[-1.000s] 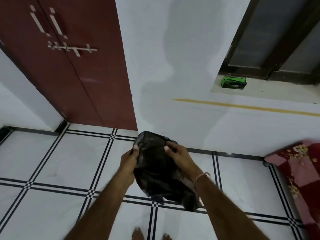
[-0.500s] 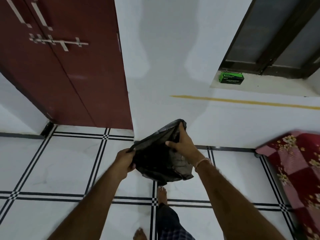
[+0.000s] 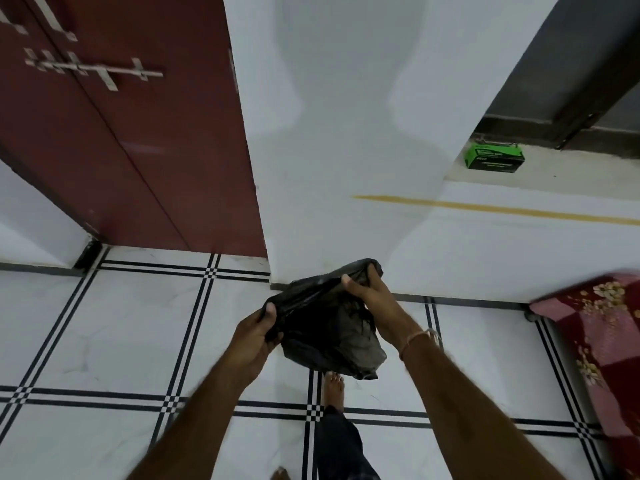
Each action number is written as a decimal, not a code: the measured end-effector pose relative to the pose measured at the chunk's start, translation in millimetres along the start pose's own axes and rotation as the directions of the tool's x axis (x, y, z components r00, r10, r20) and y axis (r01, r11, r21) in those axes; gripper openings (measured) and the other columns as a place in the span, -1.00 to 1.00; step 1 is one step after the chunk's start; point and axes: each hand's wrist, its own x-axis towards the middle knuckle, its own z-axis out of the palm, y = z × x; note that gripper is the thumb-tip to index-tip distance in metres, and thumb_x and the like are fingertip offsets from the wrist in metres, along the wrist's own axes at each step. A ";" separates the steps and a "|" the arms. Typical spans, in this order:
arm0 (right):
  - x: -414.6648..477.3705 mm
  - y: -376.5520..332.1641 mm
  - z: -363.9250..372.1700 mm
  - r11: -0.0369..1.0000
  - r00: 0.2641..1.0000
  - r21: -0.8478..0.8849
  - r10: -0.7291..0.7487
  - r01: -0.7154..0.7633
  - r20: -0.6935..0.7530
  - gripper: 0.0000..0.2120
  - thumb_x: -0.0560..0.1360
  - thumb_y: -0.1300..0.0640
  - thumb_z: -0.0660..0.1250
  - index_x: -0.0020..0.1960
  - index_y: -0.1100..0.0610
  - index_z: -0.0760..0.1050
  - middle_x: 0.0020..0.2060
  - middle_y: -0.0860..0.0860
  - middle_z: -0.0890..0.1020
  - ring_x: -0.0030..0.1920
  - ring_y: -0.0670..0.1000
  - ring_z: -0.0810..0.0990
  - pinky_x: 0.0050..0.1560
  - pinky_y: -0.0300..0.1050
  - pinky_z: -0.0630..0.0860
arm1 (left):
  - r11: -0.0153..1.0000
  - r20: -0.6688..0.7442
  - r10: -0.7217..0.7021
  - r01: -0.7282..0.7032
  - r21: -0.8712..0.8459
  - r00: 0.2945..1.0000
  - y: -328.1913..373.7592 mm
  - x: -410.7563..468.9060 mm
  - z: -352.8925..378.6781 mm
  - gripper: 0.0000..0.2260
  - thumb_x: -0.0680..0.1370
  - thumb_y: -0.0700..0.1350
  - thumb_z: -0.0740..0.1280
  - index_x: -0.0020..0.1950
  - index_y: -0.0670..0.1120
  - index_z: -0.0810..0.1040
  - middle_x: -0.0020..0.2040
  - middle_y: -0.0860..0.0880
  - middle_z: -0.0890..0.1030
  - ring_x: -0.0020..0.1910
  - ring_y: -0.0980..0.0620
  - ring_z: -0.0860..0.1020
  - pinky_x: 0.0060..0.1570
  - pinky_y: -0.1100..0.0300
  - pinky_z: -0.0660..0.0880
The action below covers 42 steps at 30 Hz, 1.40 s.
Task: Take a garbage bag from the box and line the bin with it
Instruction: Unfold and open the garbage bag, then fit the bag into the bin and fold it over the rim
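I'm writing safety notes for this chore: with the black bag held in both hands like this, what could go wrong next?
1. Both the left hand and right hand pinch the thin garbage bag along its top edge; pulling apart hard could tear it.
2. The bag hangs bunched just above the bare foot, which is mid-step on glossy floor tiles; a slip or a snag seems possible.
3. No bin is in view, so the person may walk while looking at the bag.
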 end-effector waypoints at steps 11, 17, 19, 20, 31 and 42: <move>95.1 50.3 -94.8 0.953 0.968 0.227 0.229 -0.201 -0.105 -0.75 0.57 -0.08 0.39 0.09 0.05 0.45 0.03 0.03 0.62 0.02 0.07 0.65 -0.09 -0.11 0.64 | 0.953 -0.241 -0.249 0.193 -0.235 0.938 -65.1 132.2 56.4 -0.65 0.68 0.08 0.22 0.28 -0.13 0.58 0.25 -0.18 0.65 0.15 -0.11 0.62 0.03 0.03 0.56; 114.4 85.3 -109.7 0.931 0.955 0.350 0.189 -0.102 -0.226 -0.57 0.67 0.05 0.27 0.48 0.19 0.38 0.33 0.20 0.62 0.30 0.22 0.62 0.39 0.19 0.50 | 0.860 -0.159 -0.460 0.393 -0.327 0.874 -128.2 176.2 101.8 -0.59 0.70 0.08 0.19 0.42 -0.17 0.48 0.31 -0.23 0.62 0.26 -0.21 0.58 -0.13 -0.01 0.66; 113.0 92.2 -114.3 0.937 0.953 0.343 0.160 -0.065 -0.258 -0.60 0.68 0.04 0.24 0.45 0.20 0.42 0.30 0.17 0.65 0.24 0.16 0.65 0.24 0.09 0.60 | 0.854 -0.175 -0.507 0.463 -0.239 0.844 -143.7 183.6 113.2 -0.61 0.72 0.06 0.17 0.37 -0.19 0.51 0.25 -0.25 0.64 0.09 -0.18 0.62 -0.23 0.04 0.62; 112.1 101.2 -118.9 0.942 0.946 0.330 0.161 -0.062 -0.283 -0.62 0.68 0.02 0.24 0.42 0.19 0.46 0.27 0.15 0.67 0.23 0.14 0.67 0.19 0.07 0.63 | 0.856 -0.175 -0.514 0.489 -0.167 0.840 -154.0 185.7 115.1 -0.61 0.72 0.07 0.17 0.35 -0.19 0.51 0.22 -0.24 0.65 0.02 -0.15 0.62 -0.27 0.06 0.61; 112.9 222.1 -166.8 0.722 0.705 0.585 0.628 -0.369 -0.331 -0.65 0.63 -0.01 0.34 0.07 0.31 0.49 -0.13 0.17 0.61 -0.09 0.22 0.67 -0.29 0.04 0.70 | 0.692 -0.210 -0.700 0.721 0.036 0.683 -269.6 173.6 65.2 -0.64 0.66 0.13 0.26 0.18 -0.14 0.62 -0.09 -0.11 0.72 -0.11 -0.08 0.64 -0.36 0.18 0.56; 118.7 199.1 -162.4 0.867 0.917 0.487 0.273 -0.104 -0.291 -0.38 0.62 -0.27 0.21 0.32 0.26 0.53 0.35 0.23 0.61 0.40 0.23 0.56 0.43 0.19 0.46 | 0.909 -0.263 -0.311 0.204 -0.364 0.913 -224.9 214.9 30.1 -0.67 0.70 0.02 0.20 0.28 -0.20 0.55 0.08 -0.15 0.69 0.02 -0.07 0.63 -0.20 0.11 0.57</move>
